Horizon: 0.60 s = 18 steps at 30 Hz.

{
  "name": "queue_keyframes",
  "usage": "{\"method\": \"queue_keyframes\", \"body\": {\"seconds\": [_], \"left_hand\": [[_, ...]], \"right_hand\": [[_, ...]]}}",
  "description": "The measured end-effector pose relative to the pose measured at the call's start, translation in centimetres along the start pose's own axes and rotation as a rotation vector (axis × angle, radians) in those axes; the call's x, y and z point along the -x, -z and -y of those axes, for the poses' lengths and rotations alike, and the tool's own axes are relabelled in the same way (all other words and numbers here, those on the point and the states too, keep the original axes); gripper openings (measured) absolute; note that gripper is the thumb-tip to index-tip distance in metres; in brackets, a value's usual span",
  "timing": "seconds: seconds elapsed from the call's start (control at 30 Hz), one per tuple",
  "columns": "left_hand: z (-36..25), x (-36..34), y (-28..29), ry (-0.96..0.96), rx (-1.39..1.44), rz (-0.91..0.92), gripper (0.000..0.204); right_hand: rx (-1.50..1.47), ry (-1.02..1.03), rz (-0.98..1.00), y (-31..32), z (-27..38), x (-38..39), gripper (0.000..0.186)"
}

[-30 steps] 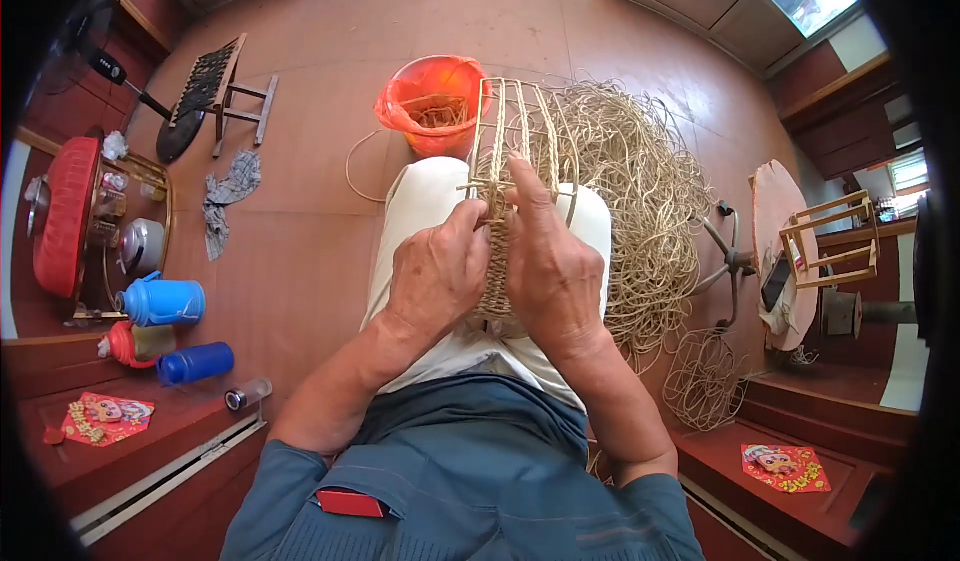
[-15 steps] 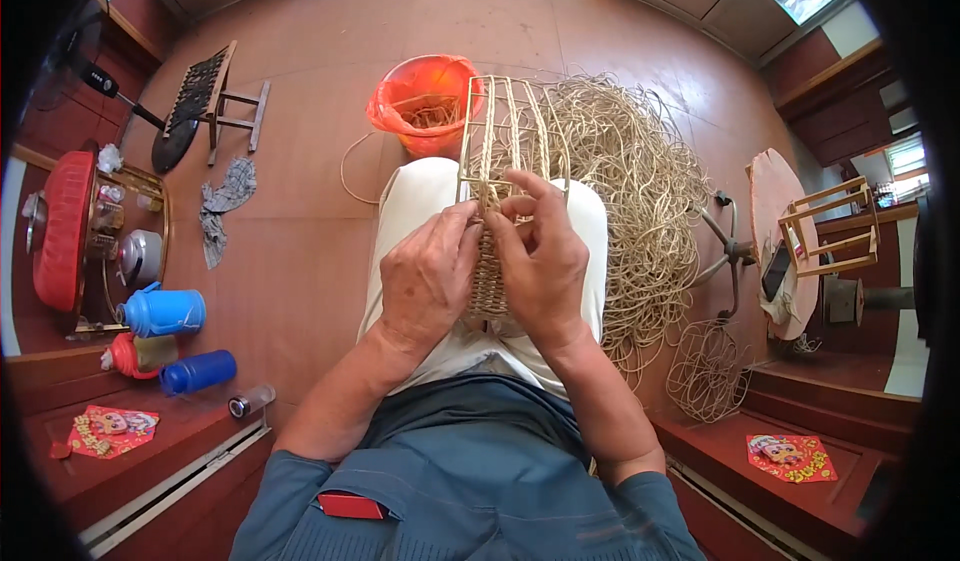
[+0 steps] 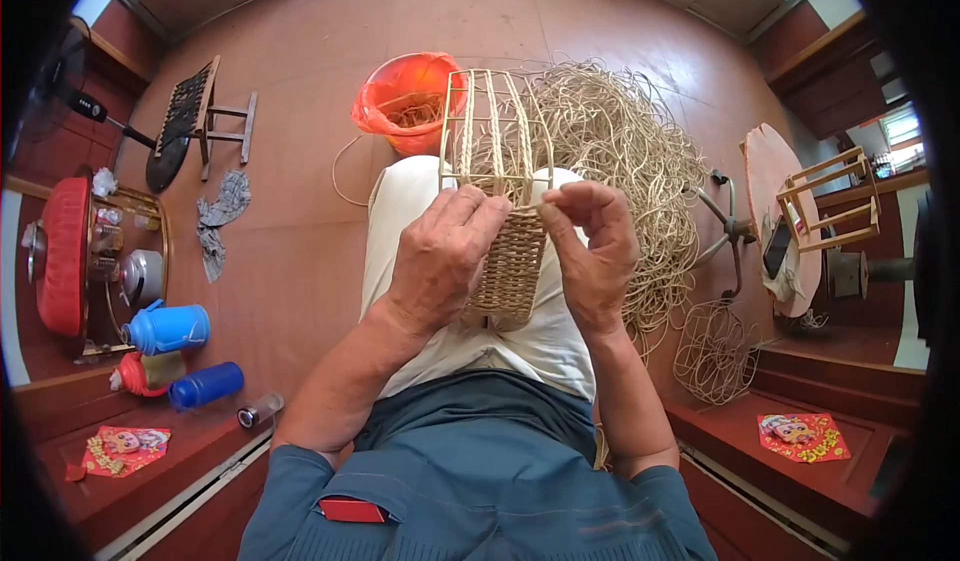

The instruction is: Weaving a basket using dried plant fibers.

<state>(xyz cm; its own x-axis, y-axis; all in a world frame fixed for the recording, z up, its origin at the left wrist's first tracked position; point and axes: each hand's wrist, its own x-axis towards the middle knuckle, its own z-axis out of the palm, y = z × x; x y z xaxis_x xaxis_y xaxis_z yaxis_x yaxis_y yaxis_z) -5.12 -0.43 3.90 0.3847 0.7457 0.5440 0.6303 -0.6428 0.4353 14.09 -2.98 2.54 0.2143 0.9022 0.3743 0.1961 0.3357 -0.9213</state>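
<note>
Across my lap lies a narrow metal frame point(image 3: 548, 136) with braided cords running along its length. Its near part is filled with tight tan weaving point(image 3: 514, 261), while the far part has only the lengthwise cords. My left hand point(image 3: 440, 251) is closed over the left side of the work, where the weaving ends; its fingertips cover what they pinch. At the right side of the frame, my right hand point(image 3: 600, 246) has thumb and forefinger pinched at a strand of tan cord by the weaving's edge, the other fingers curled.
A big tangled heap of cord point(image 3: 630, 191) lies beyond my right knee. Behind the frame stands a red-lined bucket point(image 3: 405, 111) with cord inside. At left are a folding stool point(image 3: 205, 111), a grey cloth point(image 3: 222, 216) and a blue thermos point(image 3: 170, 328). A round table point(image 3: 780, 221) stands right.
My right hand has moved from the middle of the work out to its right side, uncovering more weaving. The left hand stays at the left side. The whole view has shifted slightly.
</note>
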Motion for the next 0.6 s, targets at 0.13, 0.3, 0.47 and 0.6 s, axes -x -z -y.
{"method": "queue_keyframes", "body": {"seconds": [0.13,0.3,0.47,0.6], "left_hand": [[-0.2,-0.6,-0.6,0.000,0.036,-0.055,0.015],[-0.7,-1.2,-1.3,0.028,-0.080,-0.044,0.011],[-1.3,-1.4,-0.9,0.074,-0.063,0.010,0.010],[-1.2,-1.3,-0.7,0.120,0.005,0.042,0.009]], "right_hand": [[-0.146,-0.144,-0.043,0.6,-0.8,-0.2,0.029],[-0.273,-0.358,0.095,0.5,-0.8,0.6,0.043],[-0.334,-0.446,0.165,0.4,-0.7,0.2,0.058],[-0.478,-0.471,0.192,0.3,-1.4,0.1,0.066]]}}
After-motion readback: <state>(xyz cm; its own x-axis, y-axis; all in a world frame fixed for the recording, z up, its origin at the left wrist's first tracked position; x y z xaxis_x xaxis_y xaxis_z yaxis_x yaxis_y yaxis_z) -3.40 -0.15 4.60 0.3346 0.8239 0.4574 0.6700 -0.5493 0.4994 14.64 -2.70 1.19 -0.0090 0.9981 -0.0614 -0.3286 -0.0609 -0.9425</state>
